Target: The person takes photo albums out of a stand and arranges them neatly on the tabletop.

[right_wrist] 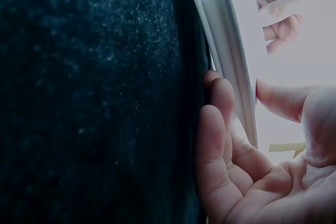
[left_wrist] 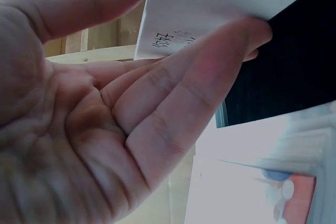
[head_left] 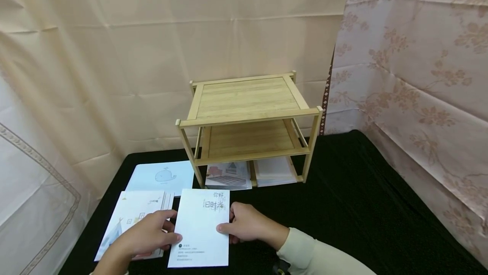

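Observation:
A white notebook [head_left: 200,232] with dark printed lettering is held near the front of the table between the two hands. My left hand [head_left: 150,234] pinches its left edge, thumb on the cover and fingers beneath, as the left wrist view also shows. On the opposite edge, my right hand [head_left: 249,222] grips with the thumb on top and fingers curled below. In the right wrist view the notebook's page edges [right_wrist: 231,51] look thick and layered. A fanned pile of illustrated notebooks [head_left: 123,213] lies under and beside the left hand.
A light blue notebook [head_left: 164,177] with a whale drawing lies behind the pile. Behind the hands stands a wooden tiered rack [head_left: 248,97]; its bottom level holds a patterned notebook [head_left: 228,175] and white notebooks [head_left: 274,171]. Black cloth [head_left: 354,207] covers the table, with curtains around it.

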Motion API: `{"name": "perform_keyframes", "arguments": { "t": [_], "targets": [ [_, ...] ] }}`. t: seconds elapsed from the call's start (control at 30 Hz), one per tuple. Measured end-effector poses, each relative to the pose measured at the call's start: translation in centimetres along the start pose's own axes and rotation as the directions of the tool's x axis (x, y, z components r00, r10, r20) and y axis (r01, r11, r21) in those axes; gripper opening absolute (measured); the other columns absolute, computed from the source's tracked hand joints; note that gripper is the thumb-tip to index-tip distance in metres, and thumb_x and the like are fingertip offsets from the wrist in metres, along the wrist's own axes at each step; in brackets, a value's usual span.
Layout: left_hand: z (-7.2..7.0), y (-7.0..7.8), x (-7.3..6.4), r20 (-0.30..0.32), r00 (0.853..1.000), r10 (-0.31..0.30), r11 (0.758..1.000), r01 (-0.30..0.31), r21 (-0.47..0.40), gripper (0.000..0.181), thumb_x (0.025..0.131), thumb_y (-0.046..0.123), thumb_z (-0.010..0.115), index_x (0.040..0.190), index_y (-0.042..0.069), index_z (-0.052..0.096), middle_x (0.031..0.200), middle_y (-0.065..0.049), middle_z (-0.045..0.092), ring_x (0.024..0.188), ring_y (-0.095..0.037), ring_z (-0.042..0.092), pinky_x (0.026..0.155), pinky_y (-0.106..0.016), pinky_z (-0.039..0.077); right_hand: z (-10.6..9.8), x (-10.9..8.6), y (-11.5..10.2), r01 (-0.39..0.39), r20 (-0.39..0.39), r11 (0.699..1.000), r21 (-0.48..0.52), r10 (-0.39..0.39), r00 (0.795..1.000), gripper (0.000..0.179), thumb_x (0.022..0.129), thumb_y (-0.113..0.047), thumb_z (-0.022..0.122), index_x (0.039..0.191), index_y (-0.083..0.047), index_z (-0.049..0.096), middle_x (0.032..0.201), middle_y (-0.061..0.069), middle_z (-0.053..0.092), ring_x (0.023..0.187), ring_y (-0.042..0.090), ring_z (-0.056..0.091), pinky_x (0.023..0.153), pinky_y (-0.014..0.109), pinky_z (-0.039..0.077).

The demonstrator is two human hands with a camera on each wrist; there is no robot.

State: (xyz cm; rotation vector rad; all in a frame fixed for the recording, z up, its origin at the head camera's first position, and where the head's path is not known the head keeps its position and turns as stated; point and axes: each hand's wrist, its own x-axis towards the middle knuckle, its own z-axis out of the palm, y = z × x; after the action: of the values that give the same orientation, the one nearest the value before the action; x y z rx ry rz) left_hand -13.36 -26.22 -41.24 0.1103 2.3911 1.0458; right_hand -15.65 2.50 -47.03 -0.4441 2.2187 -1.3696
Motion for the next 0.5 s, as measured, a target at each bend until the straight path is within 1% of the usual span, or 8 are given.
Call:
{"name": "perform_keyframes", "arguments": {
  "t": [0.07,0.17,0.3,0.4,0.5],
  "targets": [
    [-0.1,-0.2,0.0,-0.012,1.000,-0.004,1.000,0.004,0.001,0.070,0.086,0.015,0.084,0.142,-0.010,0.052,0.099,-0.010,0.072,0.084,-0.022,0.070,0.069,-0.040,0.064,0.2,0.3,-0.2,-0.001,0.007,1.000,-0.010,0.001,1.000,0.016,0.092,-0.025,0.078,0.094,-0.016,0.065,0.066,0.005,0.070,0.052,0.018,0.065,0.042,0.025,0.049],
    [-0.3,-0.5,-0.1,-0.025,1.000,0.009,1.000,-0.009,0.012,0.065,0.084,0.014,0.085,0.138,-0.009,0.056,0.098,-0.010,0.073,0.085,-0.022,0.070,0.068,-0.041,0.064,0.5,0.7,-0.5,-0.005,0.019,1.000,-0.027,0.005,1.000,0.013,0.093,-0.025,0.078,0.092,-0.018,0.067,0.066,0.005,0.070,0.052,0.018,0.065,0.042,0.025,0.049],
    [-0.4,-0.8,-0.1,-0.062,0.998,0.004,0.997,0.001,0.076,0.057,0.082,0.014,0.086,0.131,-0.006,0.064,0.093,-0.007,0.074,0.082,-0.021,0.069,0.068,-0.038,0.061,0.9,1.2,-0.9,-0.004,0.035,0.999,-0.040,0.005,0.999,0.010,0.093,-0.024,0.077,0.091,-0.020,0.068,0.067,0.005,0.070,0.053,0.019,0.066,0.042,0.025,0.049],
    [-0.4,-0.9,0.1,-0.101,0.995,-0.024,0.991,0.037,0.127,0.054,0.081,0.016,0.087,0.127,-0.004,0.067,0.091,-0.005,0.073,0.079,-0.020,0.068,0.068,-0.036,0.058,1.0,1.5,-1.1,-0.013,0.041,0.999,-0.050,0.015,0.999,0.009,0.093,-0.024,0.076,0.093,-0.020,0.068,0.068,0.004,0.070,0.054,0.020,0.067,0.043,0.025,0.050],
    [-0.4,-0.9,0.1,-0.139,0.988,-0.063,0.985,0.083,0.149,0.057,0.080,0.017,0.088,0.129,-0.003,0.067,0.090,-0.005,0.072,0.078,-0.019,0.066,0.068,-0.034,0.057,1.3,1.8,-1.4,-0.018,0.040,0.997,-0.069,0.021,0.999,0.009,0.093,-0.024,0.077,0.094,-0.020,0.068,0.069,0.003,0.070,0.055,0.021,0.067,0.044,0.026,0.051]
  ]
}}
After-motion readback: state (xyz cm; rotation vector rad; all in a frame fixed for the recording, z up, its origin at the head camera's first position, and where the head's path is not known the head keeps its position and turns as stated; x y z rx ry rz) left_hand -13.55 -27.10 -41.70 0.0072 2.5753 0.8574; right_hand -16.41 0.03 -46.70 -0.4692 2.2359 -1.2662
